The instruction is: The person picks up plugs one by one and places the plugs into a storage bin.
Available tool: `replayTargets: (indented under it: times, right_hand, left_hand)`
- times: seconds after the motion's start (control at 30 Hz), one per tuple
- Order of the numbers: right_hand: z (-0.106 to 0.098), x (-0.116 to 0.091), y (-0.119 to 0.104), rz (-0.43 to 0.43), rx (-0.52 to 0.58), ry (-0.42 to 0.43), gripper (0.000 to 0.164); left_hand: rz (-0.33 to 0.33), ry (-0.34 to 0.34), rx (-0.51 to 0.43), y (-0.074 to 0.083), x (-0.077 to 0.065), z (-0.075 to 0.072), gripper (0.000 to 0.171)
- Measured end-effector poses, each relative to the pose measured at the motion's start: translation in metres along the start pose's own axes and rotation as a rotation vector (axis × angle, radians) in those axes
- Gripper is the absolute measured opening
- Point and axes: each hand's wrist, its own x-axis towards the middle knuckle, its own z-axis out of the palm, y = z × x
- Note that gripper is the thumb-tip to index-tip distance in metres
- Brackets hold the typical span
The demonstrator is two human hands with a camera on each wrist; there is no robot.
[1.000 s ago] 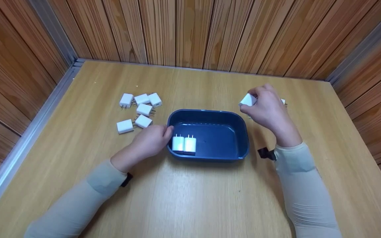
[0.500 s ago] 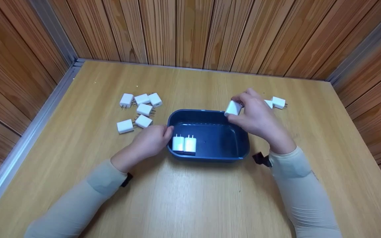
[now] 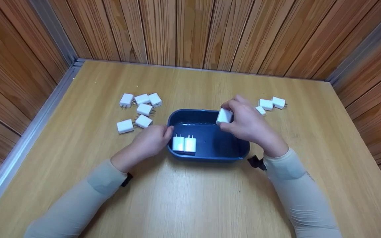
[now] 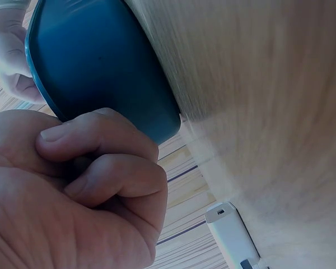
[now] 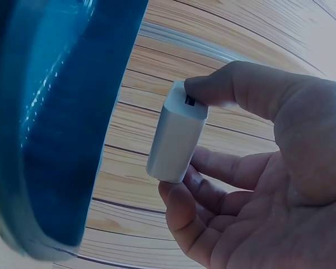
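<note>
My right hand (image 3: 248, 122) pinches a white USB charger (image 3: 224, 116) between thumb and fingertips, above the right part of a dark blue plastic bin (image 3: 210, 158). The right wrist view shows the held charger (image 5: 176, 137) with its USB port beside my thumb. My left hand (image 3: 150, 140) grips the bin's left rim, thumb over the edge; its other fingers (image 4: 120, 179) are curled in the left wrist view. Inside the bin, two chargers lie side by side at the near left: one white charger (image 3: 178, 143) and another white charger (image 3: 190, 144), prongs pointing away from me.
Several white chargers (image 3: 144, 109) lie loosely grouped on the wooden table (image 3: 193, 198), left of the bin. Three more lie to the right: a far charger (image 3: 278, 102), a middle charger (image 3: 265, 104) and a partly hidden charger (image 3: 260, 110). Wood-panelled walls (image 3: 193, 33) surround the table.
My right hand has carried its charger leftward and nearer, from the right-hand group to over the bin. The chargers at the right have come into view. My left hand stays on the rim.
</note>
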Motion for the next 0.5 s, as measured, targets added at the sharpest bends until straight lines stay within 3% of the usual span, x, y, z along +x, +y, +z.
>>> replayTargets:
  times: [0.5]
  right_hand:
    - [0.016, -0.003, -0.007, -0.089, -0.083, -0.091, 0.054]
  left_hand:
    - [0.001, 0.016, 0.016, 0.002, -0.001, 0.001, 0.045]
